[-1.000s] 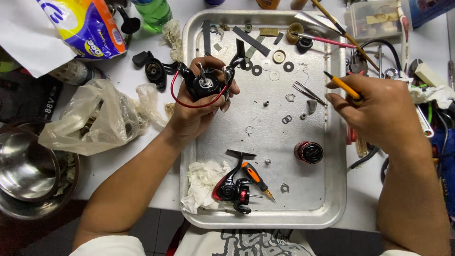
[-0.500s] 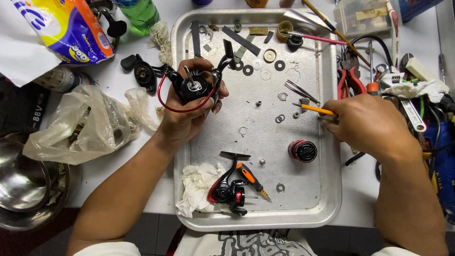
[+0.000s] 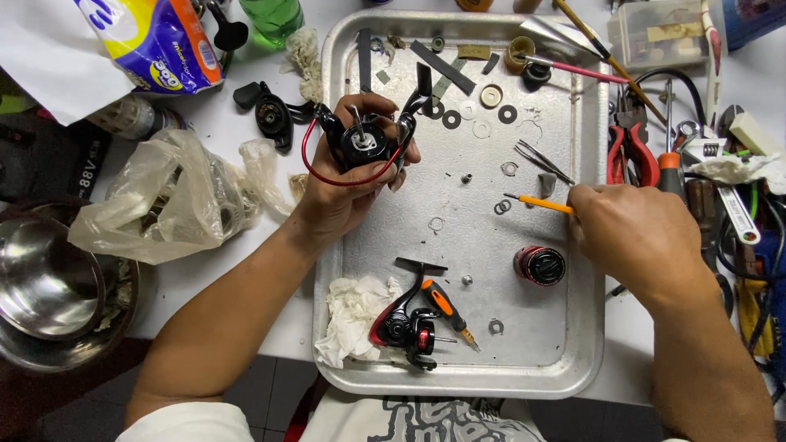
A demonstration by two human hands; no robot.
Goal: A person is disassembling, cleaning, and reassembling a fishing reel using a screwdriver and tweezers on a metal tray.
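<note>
Reel body point(image 3: 360, 141): black, red bail wire, held over the tray's far left, open side up with a bare shaft standing in it; judged mid-strip, since its small parts lie loose and none looks refitted. Left hand point(image 3: 348, 192): fingers curled round the body. Right hand point(image 3: 643, 237): closed on a thin yellow tool point(image 3: 540, 203), tip at two small washers point(image 3: 501, 207). Tray point(image 3: 573, 360): steel, on the table; scattered washers, tweezers point(image 3: 540, 160), red spool point(image 3: 539, 265), second reel point(image 3: 405, 323), orange screwdriver point(image 3: 446, 303), rag point(image 3: 356, 315). Right of tray: red pliers point(image 3: 629, 151). Left: plastic bag point(image 3: 160, 200), steel bowl point(image 3: 49, 286).
</note>
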